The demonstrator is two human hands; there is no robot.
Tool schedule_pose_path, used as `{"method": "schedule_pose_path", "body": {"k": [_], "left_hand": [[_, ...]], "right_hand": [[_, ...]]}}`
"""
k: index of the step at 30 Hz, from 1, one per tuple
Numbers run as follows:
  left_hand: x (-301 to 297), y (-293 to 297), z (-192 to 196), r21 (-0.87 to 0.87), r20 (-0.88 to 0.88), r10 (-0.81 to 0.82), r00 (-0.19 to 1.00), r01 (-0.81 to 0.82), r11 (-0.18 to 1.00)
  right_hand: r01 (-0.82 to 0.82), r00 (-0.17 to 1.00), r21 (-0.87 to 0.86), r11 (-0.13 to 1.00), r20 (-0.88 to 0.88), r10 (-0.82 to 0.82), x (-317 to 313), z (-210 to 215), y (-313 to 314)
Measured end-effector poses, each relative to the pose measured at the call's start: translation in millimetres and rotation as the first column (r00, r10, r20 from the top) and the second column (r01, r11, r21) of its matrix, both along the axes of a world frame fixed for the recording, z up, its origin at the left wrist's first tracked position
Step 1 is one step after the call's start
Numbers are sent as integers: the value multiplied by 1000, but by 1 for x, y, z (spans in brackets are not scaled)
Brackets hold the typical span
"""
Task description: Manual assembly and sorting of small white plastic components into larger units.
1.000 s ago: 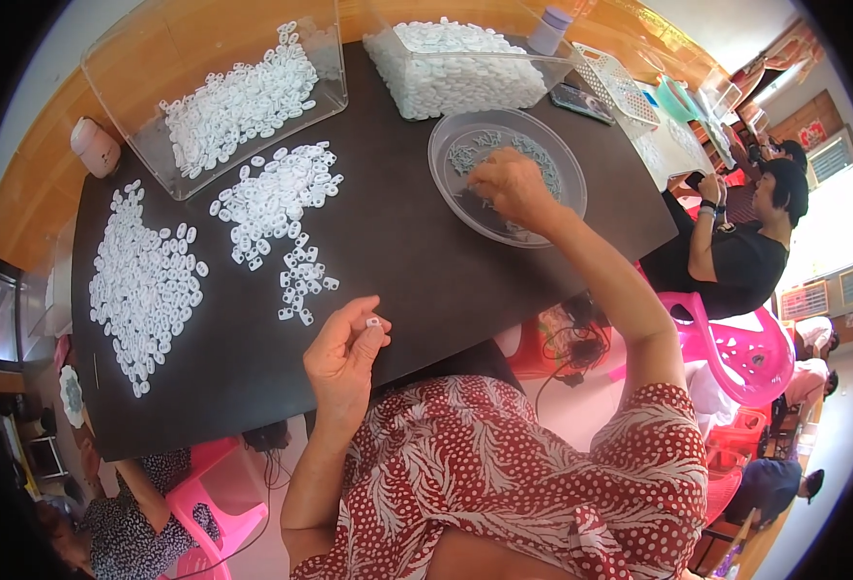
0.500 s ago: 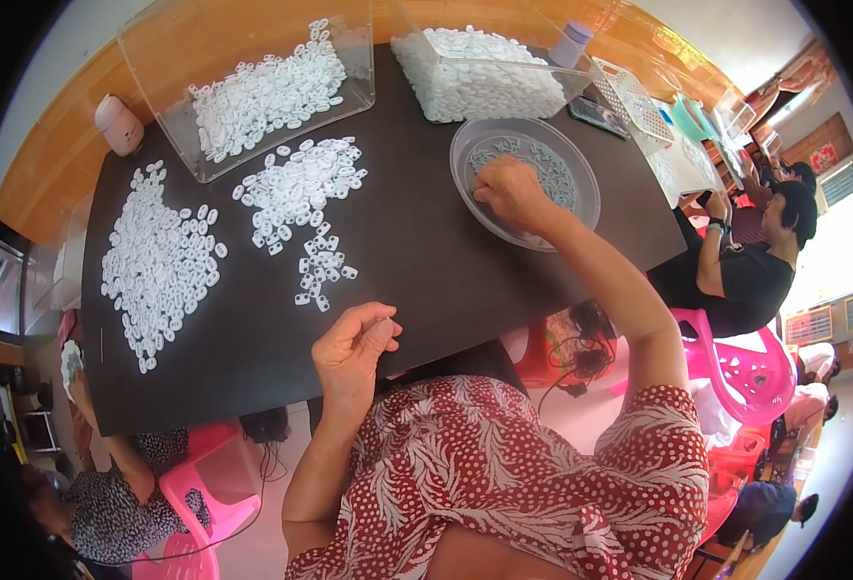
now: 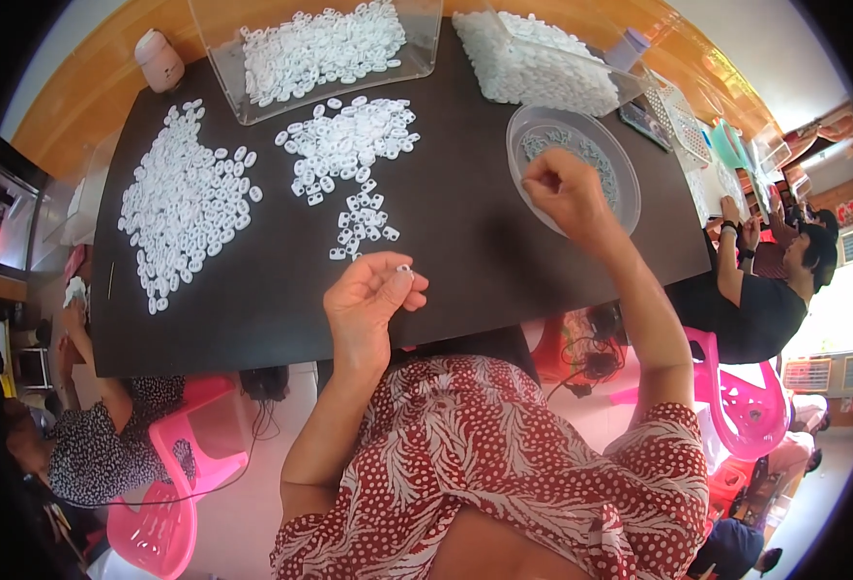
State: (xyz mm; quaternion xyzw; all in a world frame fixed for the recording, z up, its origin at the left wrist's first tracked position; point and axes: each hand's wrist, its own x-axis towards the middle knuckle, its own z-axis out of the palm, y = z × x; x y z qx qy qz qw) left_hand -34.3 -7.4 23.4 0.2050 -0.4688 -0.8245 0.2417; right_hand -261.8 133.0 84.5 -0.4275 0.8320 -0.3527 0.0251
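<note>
Left grip: our left hand [image 3: 368,304] was raised near the table's front edge, palm up, fingers curled in – thumb and fingertips pinched shut on a small white ring piece [image 3: 404,270].
Right grip: our right hand [image 3: 567,188] reached into the clear round bowl [image 3: 533,126], fingers bunched and pointing down into its grey contents [image 3: 596,155]; we could not tell whether they had hold of anything.
Bowl: it stood on the right part of the dark table [image 3: 465,251], just in front of a clear tub heaped with white pieces [image 3: 538,68].
Nearest pieces: a small trail of white pieces [image 3: 364,217] lay just beyond our left hand, running up into a wider scatter [image 3: 349,140].
Left heap: a large spread of the same white pieces [image 3: 185,208] covered the table's left part, well apart from both hands.
Far tray: a second clear tub [image 3: 315,48] of white pieces sat at the far edge – beside it, at the corner, a small pale pink object [image 3: 159,60].
Around us: pink plastic chairs [image 3: 736,406] stood beside the table, and other people sat at left and right.
</note>
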Motion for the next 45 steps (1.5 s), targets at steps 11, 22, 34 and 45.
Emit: {"method": "schedule_pose_path", "body": {"k": [11,22,34,45], "left_hand": [[7,5,2,-14,-67,72,995,-73,997],[10,14,2,-122,-56,146,988,-152,981],[13,16,2,-145,-49,173,984,-179,973],[10,18,-4,-553,-21,297,955,-259,792]], "right_hand": [[-450,788,-281,848,321,525,86,-16,-39],[-257,750,-304,917,536,388,103,-25,-46],[-233,754,-319,919,538,378,106,-29,-45],[-239,752,-303,923,543,373,110,-34,-47]]}}
